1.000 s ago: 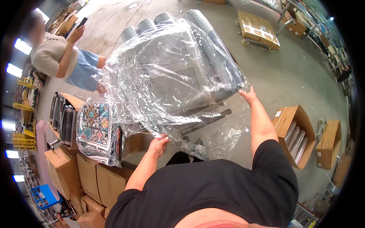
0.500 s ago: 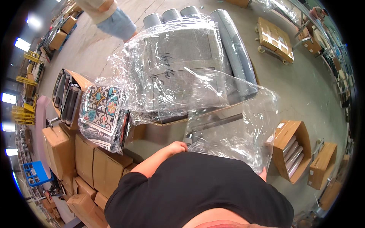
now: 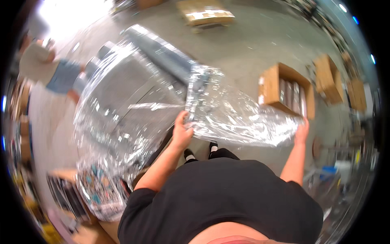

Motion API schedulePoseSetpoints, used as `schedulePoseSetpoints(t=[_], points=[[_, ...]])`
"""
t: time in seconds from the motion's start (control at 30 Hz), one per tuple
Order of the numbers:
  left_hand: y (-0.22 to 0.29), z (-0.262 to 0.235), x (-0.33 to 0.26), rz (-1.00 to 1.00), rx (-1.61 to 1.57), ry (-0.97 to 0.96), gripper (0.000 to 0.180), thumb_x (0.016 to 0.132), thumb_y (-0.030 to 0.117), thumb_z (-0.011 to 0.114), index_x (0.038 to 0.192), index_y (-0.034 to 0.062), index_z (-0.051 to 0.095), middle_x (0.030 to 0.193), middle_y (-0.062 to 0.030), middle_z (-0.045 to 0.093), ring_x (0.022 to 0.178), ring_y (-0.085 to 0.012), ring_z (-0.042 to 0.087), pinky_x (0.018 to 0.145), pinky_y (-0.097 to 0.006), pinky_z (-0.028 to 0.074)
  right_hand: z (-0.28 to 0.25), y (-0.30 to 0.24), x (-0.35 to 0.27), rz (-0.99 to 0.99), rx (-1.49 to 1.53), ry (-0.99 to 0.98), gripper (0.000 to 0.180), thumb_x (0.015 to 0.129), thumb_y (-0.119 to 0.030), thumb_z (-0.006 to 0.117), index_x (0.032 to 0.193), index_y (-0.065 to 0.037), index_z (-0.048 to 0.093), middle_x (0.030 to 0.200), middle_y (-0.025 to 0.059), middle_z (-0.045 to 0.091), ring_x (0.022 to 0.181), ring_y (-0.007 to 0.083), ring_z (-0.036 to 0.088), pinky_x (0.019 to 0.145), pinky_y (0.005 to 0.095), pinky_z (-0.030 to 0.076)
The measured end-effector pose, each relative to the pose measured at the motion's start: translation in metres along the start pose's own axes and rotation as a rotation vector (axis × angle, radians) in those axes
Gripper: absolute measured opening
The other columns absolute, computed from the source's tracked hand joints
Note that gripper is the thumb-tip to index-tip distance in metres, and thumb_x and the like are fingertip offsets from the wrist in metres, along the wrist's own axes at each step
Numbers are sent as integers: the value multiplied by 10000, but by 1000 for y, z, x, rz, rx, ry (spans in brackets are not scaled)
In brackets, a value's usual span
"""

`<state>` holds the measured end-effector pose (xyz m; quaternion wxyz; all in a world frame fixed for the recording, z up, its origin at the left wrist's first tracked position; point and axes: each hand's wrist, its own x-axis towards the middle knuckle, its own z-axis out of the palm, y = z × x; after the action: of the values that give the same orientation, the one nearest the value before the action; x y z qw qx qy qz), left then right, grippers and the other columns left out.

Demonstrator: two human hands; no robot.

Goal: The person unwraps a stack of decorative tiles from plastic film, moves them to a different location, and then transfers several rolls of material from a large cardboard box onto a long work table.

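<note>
Clear plastic film (image 3: 239, 118) stretched between both hands, a crinkled sheet drawn out to the right of the wrapped stack (image 3: 130, 110). The left hand (image 3: 181, 132) pinched the film's near edge, fingers curled shut over a bunched fold just beside the stack. The right hand (image 3: 302, 132) gripped the far end of the sheet, well apart from the stack; its fingers appeared closed on the film (blur made the exact hold hard to read). The stack, grey and flat-sided, was covered in the same shiny film, with grey rolls (image 3: 162, 51) lying along its far side. Right of the stack, beyond the stretched sheet, an open carton (image 3: 286, 91) sat on the concrete floor (image 3: 252, 44). More cartons (image 3: 329, 77) stood farther right. Below the stack lay patterned tiles (image 3: 99, 191) under wrap. Left of the stack another person (image 3: 48, 69) stood, partly blurred.
</note>
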<state>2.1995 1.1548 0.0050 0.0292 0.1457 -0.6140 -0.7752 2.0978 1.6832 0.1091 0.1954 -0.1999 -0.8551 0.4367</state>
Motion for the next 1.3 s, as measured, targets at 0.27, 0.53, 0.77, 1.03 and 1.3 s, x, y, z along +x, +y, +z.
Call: schedulePoseSetpoints(t=[0.27,0.53,0.77,1.03,1.3], points=[[35,112,82,193,833,-390,571,677,44,813,1201,-39,601,1430,-177,435,1288,-290,480,1020,-368,461,72,-92,5,-727,240,-472,470,698,105,492,1139,-44,560,1307,110,550,1254,267,473,1086,394,350],[31,293,139,-111,18,-497,778,811,5,685,1467,-8,266,1417,-151,421,1096,-182,567,888,-319,499,157,-45,38,-679,67,-807,863,718,-163,784,1449,-128,328,1409,174,450,1345,369,380,1093,432,368],[55,302,207,-5,499,-501,1056,755,147,802,1515,7,82,1569,-234,131,1316,-328,451,991,-414,474,179,-29,164,-431,-7,-1074,537,742,64,539,1228,-150,619,1234,167,614,1136,350,575,948,389,481],[51,315,326,410,885,-421,1026,633,324,848,1412,-38,287,1444,-263,325,1359,-428,288,1113,-488,271,306,-141,269,79,660,-1738,319,681,34,586,988,-36,636,952,32,617,912,136,581,786,281,485],[46,304,508,162,311,-257,320,767,71,685,1083,60,635,1056,-146,662,956,-302,636,857,-371,497,403,-255,386,-74,440,-1794,619,689,-219,744,1254,-69,543,1240,142,575,1149,267,544,1004,366,402]])
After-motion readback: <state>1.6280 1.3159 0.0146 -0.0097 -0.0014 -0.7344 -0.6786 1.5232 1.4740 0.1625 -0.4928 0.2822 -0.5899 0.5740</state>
